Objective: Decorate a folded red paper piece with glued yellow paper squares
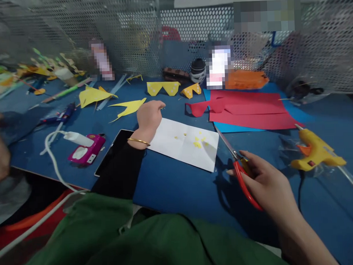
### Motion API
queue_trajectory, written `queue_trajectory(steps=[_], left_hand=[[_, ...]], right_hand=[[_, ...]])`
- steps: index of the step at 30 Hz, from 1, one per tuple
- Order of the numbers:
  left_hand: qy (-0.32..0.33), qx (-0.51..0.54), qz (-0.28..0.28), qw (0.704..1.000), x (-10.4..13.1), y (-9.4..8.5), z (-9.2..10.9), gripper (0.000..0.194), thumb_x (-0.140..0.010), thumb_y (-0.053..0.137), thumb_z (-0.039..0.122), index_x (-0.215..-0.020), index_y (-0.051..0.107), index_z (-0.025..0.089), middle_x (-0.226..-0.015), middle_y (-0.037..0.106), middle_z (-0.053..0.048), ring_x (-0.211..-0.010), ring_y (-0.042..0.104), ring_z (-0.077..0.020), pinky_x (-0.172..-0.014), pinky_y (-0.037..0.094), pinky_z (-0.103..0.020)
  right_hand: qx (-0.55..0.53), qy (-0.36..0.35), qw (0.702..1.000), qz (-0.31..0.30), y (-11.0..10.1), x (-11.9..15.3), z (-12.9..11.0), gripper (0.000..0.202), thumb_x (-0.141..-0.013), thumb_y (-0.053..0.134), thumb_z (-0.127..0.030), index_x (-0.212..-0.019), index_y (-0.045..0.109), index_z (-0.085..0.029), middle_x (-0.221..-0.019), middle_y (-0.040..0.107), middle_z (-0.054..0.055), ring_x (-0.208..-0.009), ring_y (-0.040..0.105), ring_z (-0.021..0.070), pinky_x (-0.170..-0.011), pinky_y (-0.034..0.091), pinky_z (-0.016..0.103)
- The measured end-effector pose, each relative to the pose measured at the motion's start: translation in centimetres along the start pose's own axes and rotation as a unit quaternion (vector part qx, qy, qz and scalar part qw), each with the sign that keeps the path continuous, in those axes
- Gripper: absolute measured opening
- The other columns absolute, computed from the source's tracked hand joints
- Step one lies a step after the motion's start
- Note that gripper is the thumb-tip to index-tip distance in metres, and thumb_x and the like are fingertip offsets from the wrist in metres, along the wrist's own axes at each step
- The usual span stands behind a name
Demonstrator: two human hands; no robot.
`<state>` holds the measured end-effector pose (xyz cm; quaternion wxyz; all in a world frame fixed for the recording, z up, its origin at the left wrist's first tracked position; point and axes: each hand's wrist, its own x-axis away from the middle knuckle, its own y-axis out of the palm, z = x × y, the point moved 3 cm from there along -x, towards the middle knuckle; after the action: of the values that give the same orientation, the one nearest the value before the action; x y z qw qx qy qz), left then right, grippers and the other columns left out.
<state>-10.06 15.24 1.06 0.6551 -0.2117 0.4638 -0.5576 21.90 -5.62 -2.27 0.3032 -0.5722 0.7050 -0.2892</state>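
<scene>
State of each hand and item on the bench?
Left hand, fingers curled, grip unclear
Right hand, gripping scissors
Scissors, held, blades look shut
White paper, lying flat, yellow scraps on top
Tablet, screen dark, partly hidden by sleeve
White plug, seated in magenta power strip
Yellow glue gun, lying down, not held
Red paper glasses, cut out, overlapping red sheets
Right phone, upright, screen lit

white plug (pixel 78 139) in purple socket block (pixel 93 149) | dark tablet (pixel 114 145) nearby | perforated metal panel (pixel 195 21) behind
</scene>
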Motion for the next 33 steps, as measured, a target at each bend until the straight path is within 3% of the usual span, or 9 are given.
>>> queue_trajectory(steps=[4, 6, 8, 13, 15, 18, 22, 26, 33], left_hand=[[0.032, -0.043, -0.065, 0.996, -0.4, 0.5, -0.2, 0.044, -0.086, 0.049, 0.004, -0.121, 0.074, 0.013, -0.134, 0.069, -0.017, -0.124, 0.062, -0.0308, -0.108, 0.042, -0.047], [0.070, -0.062, -0.065, 0.993, 0.5, -0.2, 1.0, 0.049, -0.087, 0.047, 0.003, -0.131, 0.068, 0.013, -0.144, 0.063, -0.015, -0.132, 0.057, -0.0285, -0.113, 0.040, -0.046], [0.091, -0.058, -0.067, 0.992, 2.2, -1.1, 2.7, 0.048, -0.089, 0.050, 0.006, -0.134, 0.066, 0.014, -0.142, 0.065, -0.014, -0.130, 0.059, -0.0264, -0.112, 0.042, -0.043], [0.088, 0.027, -0.124, 0.988, 7.8, -1.4, 5.5, 0.025, -0.092, 0.057, 0.020, -0.105, 0.078, 0.020, -0.111, 0.079, -0.008, -0.105, 0.072, -0.0234, -0.091, 0.052, -0.036], [0.070, 0.053, -0.100, 0.991, 9.0, -1.2, 5.6, 0.022, -0.093, 0.058, 0.028, -0.088, 0.079, 0.021, -0.093, 0.081, -0.007, -0.087, 0.072, -0.0212, -0.077, 0.051, -0.031], [0.077, 0.094, -0.068, 0.990, 9.5, -1.1, 5.7, 0.035, -0.096, 0.058, 0.041, -0.073, 0.074, 0.020, -0.074, 0.076, -0.006, -0.071, 0.068, -0.0174, -0.067, 0.046, -0.028], [0.078, 0.150, -0.035, 0.985, 9.3, -1.6, 5.9, 0.051, -0.098, 0.052, 0.050, -0.062, 0.068, 0.019, -0.064, 0.072, -0.005, -0.064, 0.065, -0.0163, -0.065, 0.042, -0.028], [0.044, 0.193, -0.012, 0.980, 9.4, -2.0, 5.9, 0.054, -0.099, 0.050, 0.052, -0.060, 0.066, 0.019, -0.062, 0.071, -0.005, -0.061, 0.065, -0.0156, -0.064, 0.043, -0.028], [-0.006, 0.190, 0.013, 0.982, 9.1, -2.1, 5.2, 0.052, -0.099, 0.051, 0.050, -0.061, 0.068, 0.019, -0.064, 0.073, -0.005, -0.062, 0.066, -0.0165, -0.064, 0.043, -0.028]], right_hand=[[-0.020, 0.024, 0.999, 0.018, 0.3, -0.5, 0.6, 0.062, -0.079, 0.068, -0.059, -0.128, 0.065, -0.021, -0.105, 0.077, 0.011, -0.092, 0.073, 0.0269, -0.079, 0.059, 0.042], [-0.015, 0.027, 0.999, 0.030, 0.3, -0.8, 0.6, 0.063, -0.077, 0.070, -0.060, -0.126, 0.066, -0.021, -0.104, 0.077, 0.011, -0.090, 0.073, 0.0269, -0.078, 0.059, 0.041], [-0.009, 0.032, 0.999, 0.038, 0.3, -0.9, 0.5, 0.064, -0.075, 0.071, -0.061, -0.124, 0.067, -0.021, -0.101, 0.077, 0.010, -0.088, 0.073, 0.0268, -0.076, 0.058, 0.041], [-0.024, 0.021, 0.998, 0.048, 0.9, -1.2, 0.5, 0.059, -0.076, 0.070, -0.057, -0.122, 0.067, -0.020, -0.096, 0.077, 0.008, -0.084, 0.073, 0.0248, -0.076, 0.058, 0.039], [-0.041, 0.001, 0.998, 0.046, 1.3, -1.3, 0.5, 0.055, -0.078, 0.068, -0.052, -0.122, 0.067, -0.020, -0.100, 0.077, 0.009, -0.086, 0.073, 0.0239, -0.079, 0.058, 0.039], [-0.042, -0.027, 0.998, 0.028, 1.4, -1.5, -0.3, 0.051, -0.079, 0.066, -0.049, -0.121, 0.067, -0.020, -0.106, 0.076, 0.009, -0.091, 0.073, 0.0241, -0.084, 0.058, 0.040], [0.019, -0.075, 0.997, 0.005, 0.4, -2.4, -3.9, 0.046, -0.082, 0.062, -0.050, -0.117, 0.070, -0.022, -0.107, 0.076, 0.009, -0.093, 0.072, 0.0252, -0.080, 0.056, 0.039], [0.100, -0.104, 0.989, -0.017, 0.5, -5.3, -8.6, 0.043, -0.084, 0.060, -0.051, -0.115, 0.071, -0.024, -0.102, 0.077, 0.008, -0.088, 0.072, 0.0256, -0.073, 0.051, 0.036], [0.067, -0.080, 0.991, -0.090, 5.9, -12.3, -14.2, 0.039, -0.077, 0.068, -0.039, -0.110, 0.074, -0.019, -0.097, 0.077, 0.014, -0.091, 0.069, 0.0304, -0.071, 0.046, 0.038]])
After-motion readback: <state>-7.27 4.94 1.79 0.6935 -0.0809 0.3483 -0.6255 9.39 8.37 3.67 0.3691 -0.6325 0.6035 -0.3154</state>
